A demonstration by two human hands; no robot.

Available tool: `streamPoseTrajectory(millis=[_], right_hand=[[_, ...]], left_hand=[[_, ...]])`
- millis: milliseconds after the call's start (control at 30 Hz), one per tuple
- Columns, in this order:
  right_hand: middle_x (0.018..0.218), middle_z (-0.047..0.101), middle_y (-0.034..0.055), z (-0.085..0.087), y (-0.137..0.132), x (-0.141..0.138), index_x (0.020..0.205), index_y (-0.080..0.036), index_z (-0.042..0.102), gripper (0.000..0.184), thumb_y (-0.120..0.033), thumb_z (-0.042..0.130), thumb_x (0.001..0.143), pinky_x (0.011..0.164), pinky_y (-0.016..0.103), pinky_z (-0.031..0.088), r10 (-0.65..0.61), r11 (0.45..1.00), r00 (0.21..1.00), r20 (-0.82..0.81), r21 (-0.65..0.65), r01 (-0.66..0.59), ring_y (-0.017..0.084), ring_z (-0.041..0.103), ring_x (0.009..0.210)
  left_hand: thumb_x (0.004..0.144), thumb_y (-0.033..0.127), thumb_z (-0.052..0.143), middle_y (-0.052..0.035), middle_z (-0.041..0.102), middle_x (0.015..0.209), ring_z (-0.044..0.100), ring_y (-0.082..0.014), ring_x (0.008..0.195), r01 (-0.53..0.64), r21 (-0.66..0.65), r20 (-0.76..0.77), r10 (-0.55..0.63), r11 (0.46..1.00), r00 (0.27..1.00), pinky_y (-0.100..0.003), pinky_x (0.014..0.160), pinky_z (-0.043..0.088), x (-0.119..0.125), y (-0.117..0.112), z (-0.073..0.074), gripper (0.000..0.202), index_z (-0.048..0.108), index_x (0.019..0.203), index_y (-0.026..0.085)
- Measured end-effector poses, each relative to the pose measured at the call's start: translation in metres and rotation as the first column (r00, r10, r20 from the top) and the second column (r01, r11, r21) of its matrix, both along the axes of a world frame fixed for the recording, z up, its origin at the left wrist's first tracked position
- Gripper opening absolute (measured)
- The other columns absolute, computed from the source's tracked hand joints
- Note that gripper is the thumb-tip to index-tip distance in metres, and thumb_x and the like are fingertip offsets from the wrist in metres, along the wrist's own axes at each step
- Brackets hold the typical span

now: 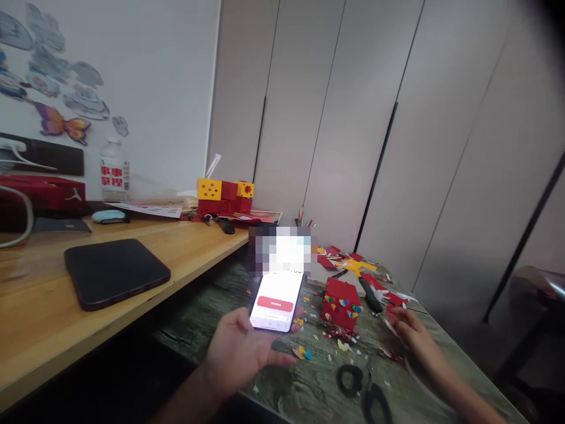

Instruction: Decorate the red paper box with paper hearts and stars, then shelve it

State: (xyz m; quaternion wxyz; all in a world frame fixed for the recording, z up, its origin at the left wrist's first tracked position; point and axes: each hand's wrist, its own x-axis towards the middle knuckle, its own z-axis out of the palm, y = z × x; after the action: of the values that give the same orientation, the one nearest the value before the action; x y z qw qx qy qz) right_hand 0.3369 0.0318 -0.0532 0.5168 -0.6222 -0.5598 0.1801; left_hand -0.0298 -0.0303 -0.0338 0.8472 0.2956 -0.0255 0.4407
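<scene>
Gripping phone [276, 300], left hand [241, 353]; right hand [410, 333] flat, empty, near closed red box [341, 303], contents hidden.

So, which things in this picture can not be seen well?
Head view, phone in the left hand: the top of its screen is pixelated, and the rest is too small to read.
Head view, scissors: cut off by the bottom edge.
Head view, right hand: blur hides whether its fingers hold anything.

Left hand [242, 348] cupped palm-up, fingers curled; right hand [409, 331] lies loosely open.
</scene>
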Motion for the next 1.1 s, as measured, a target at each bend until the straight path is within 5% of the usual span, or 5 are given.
streamPoseTrajectory(millis=[267,400,700,967,1100], right_hand=[[0.060,0.051,-0.0015,-0.004,0.000,0.005,0.069,-0.021,0.046,0.016,-0.034,0.047,0.059,0.051,0.025,0.040,0.056,0.998,0.998,-0.023,-0.014,-0.057,0.015,0.049,0.054],[0.060,0.053,-0.0006,0.000,-0.003,0.004,0.067,-0.022,0.047,0.015,-0.035,0.046,0.062,0.053,0.026,0.040,0.062,0.997,0.998,0.020,-0.045,-0.061,0.018,0.051,0.056],[0.080,0.063,0.0064,0.014,-0.009,0.001,0.081,-0.019,0.056,0.033,-0.045,0.039,0.070,0.068,0.032,0.042,-0.036,0.965,0.883,0.469,-0.213,0.152,0.025,0.059,0.075],[0.085,0.066,0.0074,0.021,-0.016,0.000,0.088,-0.022,0.065,0.044,-0.053,0.035,0.077,0.072,0.037,0.041,0.081,0.880,0.776,0.626,-0.410,0.239,0.030,0.060,0.085],[0.088,0.067,0.0082,0.019,-0.014,0.005,0.090,-0.020,0.065,0.048,-0.055,0.034,0.077,0.075,0.037,0.042,0.104,0.888,0.790,0.604,-0.414,0.200,0.031,0.059,0.088]], left_hand=[[0.060,0.016,0.046,-0.0165,0.058,0.112,0.059,-0.0292,0.094,-0.116,0.014,-0.113,0.117,0.993,0.987,-0.041,0.073,0.051,0.005,0.008,0.011,0.053,0.055,0.111,0.006],[0.081,0.044,0.044,-0.0132,0.064,0.100,0.064,-0.0284,0.084,-0.275,0.012,-0.300,0.266,0.961,0.916,-0.035,0.061,0.053,-0.002,0.004,0.018,0.047,0.053,0.115,0.012],[0.077,0.062,0.043,-0.0087,0.067,0.068,0.061,-0.0151,0.052,-0.550,0.142,-0.786,0.431,0.823,0.444,-0.020,0.041,0.044,-0.046,0.003,0.003,0.059,0.061,0.097,0.010],[0.070,0.066,0.048,-0.0059,0.065,0.062,0.056,-0.0137,0.053,-0.567,0.366,-0.838,0.527,0.737,0.144,-0.020,0.045,0.038,-0.083,0.018,-0.007,0.058,0.064,0.078,0.011],[0.074,0.064,0.045,-0.0089,0.069,0.078,0.061,-0.0194,0.066,-0.582,0.495,-0.788,0.616,0.645,0.012,-0.027,0.060,0.043,-0.096,0.033,-0.011,0.058,0.064,0.089,0.011]])
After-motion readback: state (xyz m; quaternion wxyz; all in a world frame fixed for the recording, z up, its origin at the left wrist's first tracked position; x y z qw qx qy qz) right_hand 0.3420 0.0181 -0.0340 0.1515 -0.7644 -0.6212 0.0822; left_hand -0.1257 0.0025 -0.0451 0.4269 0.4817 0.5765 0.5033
